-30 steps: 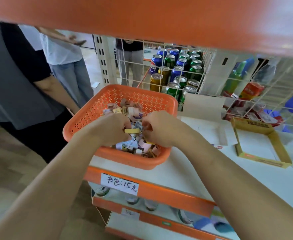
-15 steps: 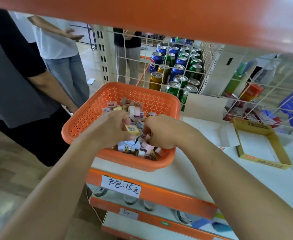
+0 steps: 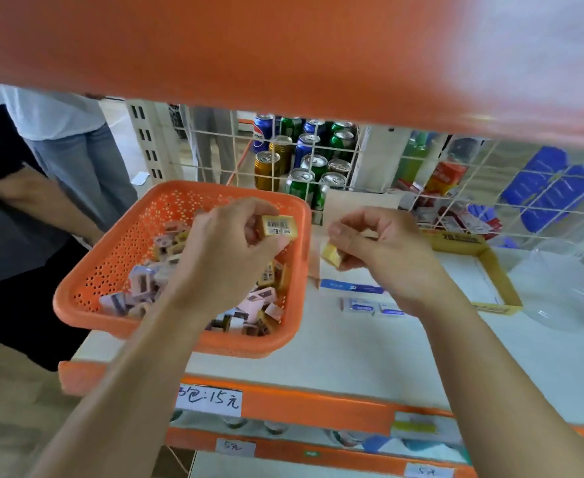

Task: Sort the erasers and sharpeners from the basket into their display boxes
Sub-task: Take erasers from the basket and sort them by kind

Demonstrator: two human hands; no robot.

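An orange perforated basket (image 3: 118, 250) sits at the left end of the white shelf and holds several small pink, purple and yellow boxed erasers and sharpeners (image 3: 259, 298). My left hand (image 3: 228, 243) is raised over the basket and pinches a yellow boxed item with a barcode (image 3: 279, 226). My right hand (image 3: 380, 246) hovers just right of the basket rim, fingers curled round another small yellow item (image 3: 331, 254). A yellow cardboard display box (image 3: 497, 277) lies on the shelf behind my right hand, partly hidden by it.
Two small white-and-blue packets (image 3: 373, 307) lie on the shelf near my right wrist. A clear plastic lid (image 3: 559, 291) sits at the right. A wire grid with drink cans (image 3: 300, 157) stands behind. An orange shelf hangs overhead. Other people stand at the left (image 3: 25, 208).
Both hands have lifted out of the basket pile and parted, each carrying a yellow item; my right hand has moved right, past the basket rim. The camera has tilted down.
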